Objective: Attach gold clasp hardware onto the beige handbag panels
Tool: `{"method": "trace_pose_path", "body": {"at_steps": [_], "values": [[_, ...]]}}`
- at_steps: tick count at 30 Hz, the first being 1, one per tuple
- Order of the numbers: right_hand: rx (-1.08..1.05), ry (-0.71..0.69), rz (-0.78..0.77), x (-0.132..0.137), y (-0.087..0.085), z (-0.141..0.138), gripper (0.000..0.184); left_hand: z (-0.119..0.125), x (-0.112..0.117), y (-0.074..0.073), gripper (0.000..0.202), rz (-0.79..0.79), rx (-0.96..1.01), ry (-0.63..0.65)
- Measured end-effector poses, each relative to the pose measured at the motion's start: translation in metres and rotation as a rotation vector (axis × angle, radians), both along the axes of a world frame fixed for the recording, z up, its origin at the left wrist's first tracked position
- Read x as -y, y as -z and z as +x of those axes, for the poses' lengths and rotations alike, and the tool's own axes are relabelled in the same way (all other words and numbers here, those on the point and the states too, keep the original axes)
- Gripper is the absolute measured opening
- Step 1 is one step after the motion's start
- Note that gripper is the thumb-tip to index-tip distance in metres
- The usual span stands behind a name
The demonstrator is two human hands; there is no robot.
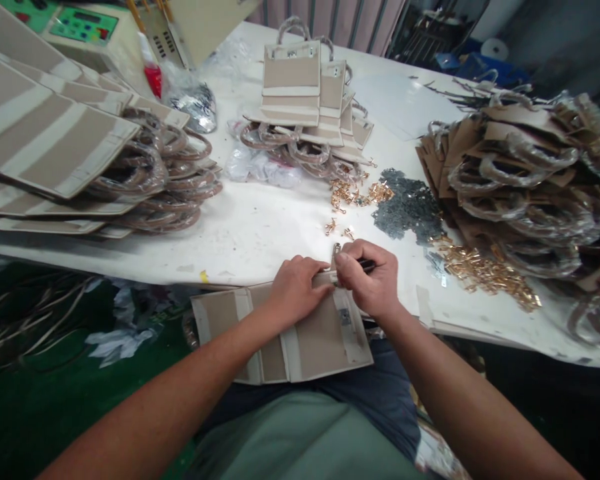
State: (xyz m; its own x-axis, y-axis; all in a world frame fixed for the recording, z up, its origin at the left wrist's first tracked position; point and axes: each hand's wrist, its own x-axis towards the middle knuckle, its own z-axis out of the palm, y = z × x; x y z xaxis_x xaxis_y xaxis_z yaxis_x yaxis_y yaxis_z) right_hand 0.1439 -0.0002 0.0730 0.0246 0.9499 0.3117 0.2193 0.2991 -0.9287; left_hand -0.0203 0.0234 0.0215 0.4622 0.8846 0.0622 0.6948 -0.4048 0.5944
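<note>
A flat beige bag panel [310,340] with pale stripes lies across my lap, its top edge against the white table [260,227]. My left hand [296,288] presses down on the panel's top edge, fingers curled over it. My right hand [370,275] is closed round a small dark tool [366,266] at the same edge, where a small metal fitting [336,251] sticks up. Loose gold clasps [360,194] and a heap of grey metal plates [407,210] lie just beyond my hands.
Stacks of finished beige bags with wrapped handles sit at the left [55,147], the back centre [300,100] and the right [530,173]. More gold hardware [485,270] lies at the right. A machine with a green control panel [83,25] stands at the back left.
</note>
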Motion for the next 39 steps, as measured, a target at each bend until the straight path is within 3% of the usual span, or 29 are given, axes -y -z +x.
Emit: {"method": "trace_pose_path", "body": {"at_steps": [4,8,12,17,23,28,35,39], "values": [[-0.099,0.024,-0.019,0.011,0.003,0.007,0.044,-0.001,-0.016,-0.025,0.027,-0.196,-0.122,0.08],[-0.173,0.063,-0.079,0.019,0.01,0.013,0.048,0.008,-0.031,-0.034,0.03,-0.273,-0.221,0.108],[-0.288,0.121,-0.074,0.015,0.005,0.017,0.049,0.013,-0.043,-0.031,0.032,-0.371,-0.208,0.148],[-0.392,0.126,0.025,0.005,-0.01,0.009,0.049,0.01,-0.047,-0.024,0.03,-0.384,-0.172,0.127],[-0.253,0.127,-0.086,0.0,-0.007,-0.004,0.05,0.007,-0.039,-0.02,0.028,-0.406,-0.141,0.042],[-0.344,0.095,0.078,0.0,-0.026,-0.005,0.044,0.007,-0.039,-0.018,0.024,-0.387,-0.119,0.06],[-0.215,0.145,-0.061,-0.001,0.005,-0.004,0.045,0.005,-0.039,-0.022,0.027,-0.403,-0.131,0.047],[-0.19,0.089,0.015,0.001,-0.003,-0.011,0.042,0.005,-0.04,-0.018,0.027,-0.337,-0.148,0.094]]}}
